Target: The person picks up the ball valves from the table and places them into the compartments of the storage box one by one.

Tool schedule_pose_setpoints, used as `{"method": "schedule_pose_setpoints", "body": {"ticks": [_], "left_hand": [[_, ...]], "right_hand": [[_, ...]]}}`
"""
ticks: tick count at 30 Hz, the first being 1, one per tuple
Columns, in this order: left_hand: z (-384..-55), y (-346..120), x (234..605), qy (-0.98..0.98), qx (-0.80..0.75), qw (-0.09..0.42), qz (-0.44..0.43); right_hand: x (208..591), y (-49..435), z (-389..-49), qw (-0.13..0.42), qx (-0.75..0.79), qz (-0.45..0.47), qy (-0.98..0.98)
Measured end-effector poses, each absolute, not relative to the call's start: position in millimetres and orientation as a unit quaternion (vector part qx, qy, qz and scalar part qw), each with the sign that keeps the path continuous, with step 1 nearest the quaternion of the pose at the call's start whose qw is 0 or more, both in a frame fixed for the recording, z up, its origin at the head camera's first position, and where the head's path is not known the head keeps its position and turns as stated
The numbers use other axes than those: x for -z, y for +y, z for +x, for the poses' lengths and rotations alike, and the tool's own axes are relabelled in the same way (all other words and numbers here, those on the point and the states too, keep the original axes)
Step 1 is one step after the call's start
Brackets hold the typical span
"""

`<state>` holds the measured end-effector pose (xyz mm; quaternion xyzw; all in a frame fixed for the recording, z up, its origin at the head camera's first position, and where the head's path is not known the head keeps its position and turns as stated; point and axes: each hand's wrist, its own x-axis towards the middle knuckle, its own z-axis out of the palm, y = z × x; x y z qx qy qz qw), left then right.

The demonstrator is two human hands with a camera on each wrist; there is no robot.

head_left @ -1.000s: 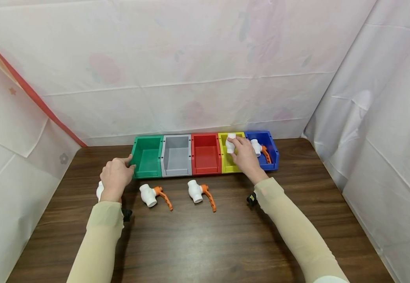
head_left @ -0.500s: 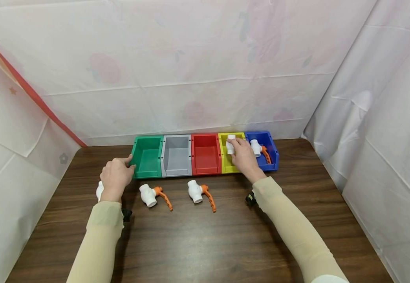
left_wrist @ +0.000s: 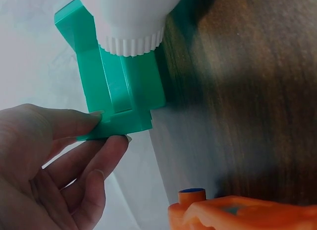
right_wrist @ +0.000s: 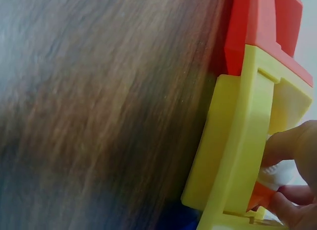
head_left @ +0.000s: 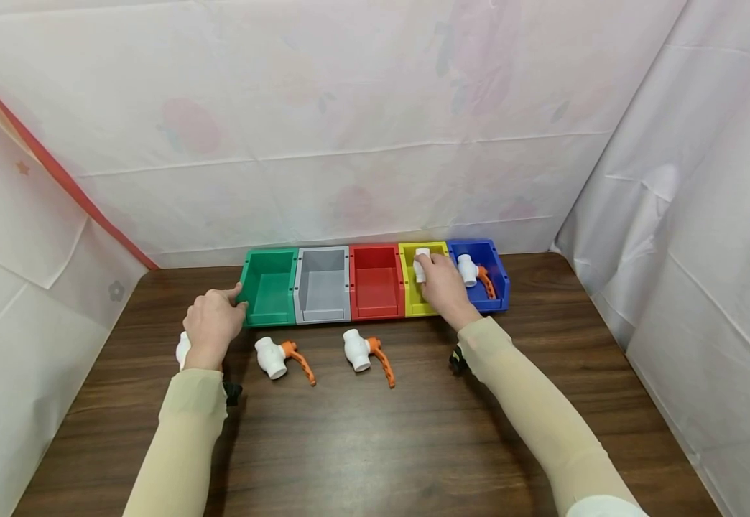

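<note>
My left hand [head_left: 213, 323] grips the left wall of the green bin [head_left: 270, 291]; in the left wrist view the thumb and fingers pinch that bin's edge [left_wrist: 124, 122]. With my right hand [head_left: 447, 287] I hold a white ball valve [head_left: 421, 266] inside the yellow bin [head_left: 419, 309]. Its orange handle [right_wrist: 261, 195] shows between the fingers in the right wrist view; the rest is mostly covered. Another ball valve [head_left: 468, 271] with an orange handle lies in the blue bin [head_left: 503, 287]. Partly hidden by my left wrist is a white valve body [head_left: 182, 350].
Between the green and yellow bins stand a grey bin [head_left: 323, 314] and a red bin [head_left: 378, 309], all in one row against the curtain [head_left: 323, 143]. Two more ball valves, one on the left [head_left: 271, 357] and one nearer the middle [head_left: 358, 350], lie on the wooden table [head_left: 362, 445].
My right hand has moved slightly left and lowered the ball valve deeper into the yellow bin. The left hand stays at the green bin.
</note>
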<state>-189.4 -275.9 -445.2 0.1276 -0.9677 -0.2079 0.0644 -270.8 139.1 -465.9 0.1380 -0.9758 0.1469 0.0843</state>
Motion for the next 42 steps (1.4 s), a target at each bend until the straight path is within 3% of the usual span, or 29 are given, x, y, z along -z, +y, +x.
{"method": "schedule_pose_setpoints", "body": {"ticks": [13,42], "left_hand": [[-189,-274,444,-0.970,0.198,0.071,0.124],[-189,-272,445,-0.971,0.190,0.084,0.116]], "right_hand": [[470,131,-274,0.096,-0.085,0.163,-0.978],[467,124,-280,0.018,-0.041,0.156,-0.987]]}}
